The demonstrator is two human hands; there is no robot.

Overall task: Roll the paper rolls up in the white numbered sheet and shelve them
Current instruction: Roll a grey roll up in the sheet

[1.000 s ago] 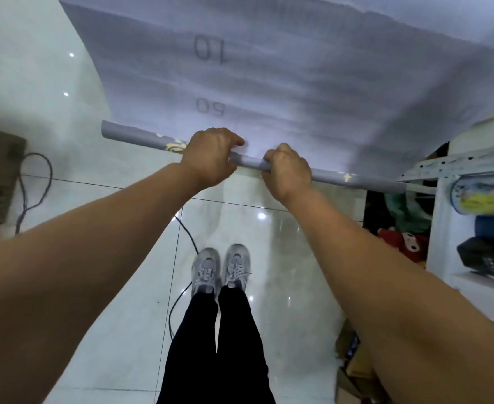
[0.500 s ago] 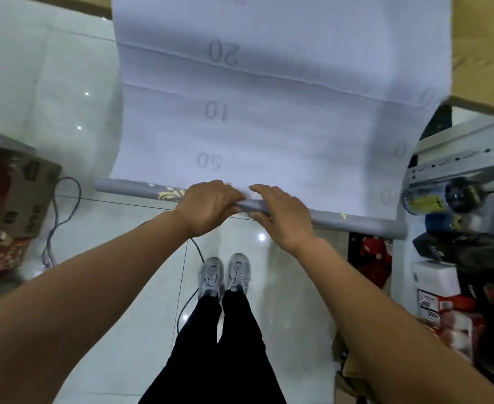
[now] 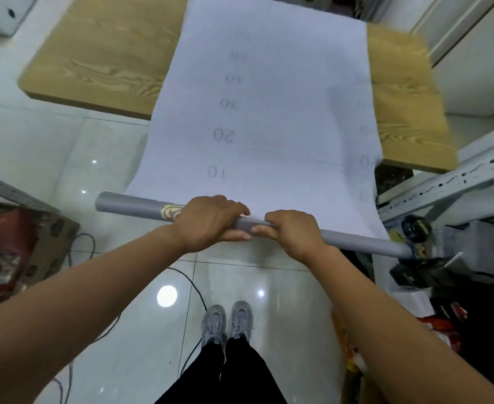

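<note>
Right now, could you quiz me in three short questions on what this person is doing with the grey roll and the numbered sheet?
1. True or false: the left hand and the right hand both grip the grey roll.
2. The far part of the white numbered sheet lies over: A) a wooden table, B) a bed, C) a sink.
3. Fill in: in the sheet's left column of numbers, the one showing nearest the left hand reads ___.

Key: 1 true; 2 A; 3 10.
</note>
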